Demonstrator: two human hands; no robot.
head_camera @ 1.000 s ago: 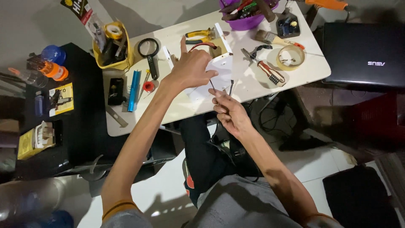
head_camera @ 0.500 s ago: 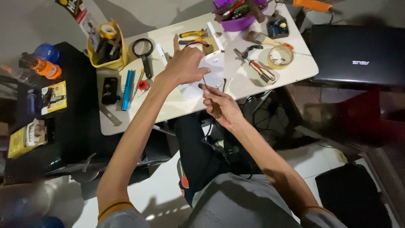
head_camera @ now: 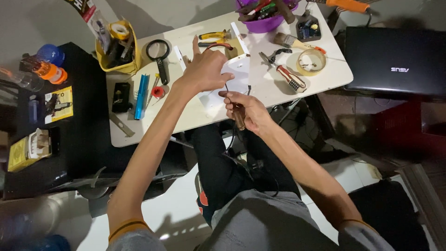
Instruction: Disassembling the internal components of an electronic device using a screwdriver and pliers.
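Pressing down on a white panel on the table, the left hand lies flat, forefinger raised — the right hand is clenched round a brown-handled tool at the panel's near edge.

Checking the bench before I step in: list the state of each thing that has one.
Left hand: pressed on white sheet, forefinger raised.
Right hand: closed around brown-handled tool.
Laptop: lid shut.
Tape roll: lying flat.
Yellow pliers: lying unused.
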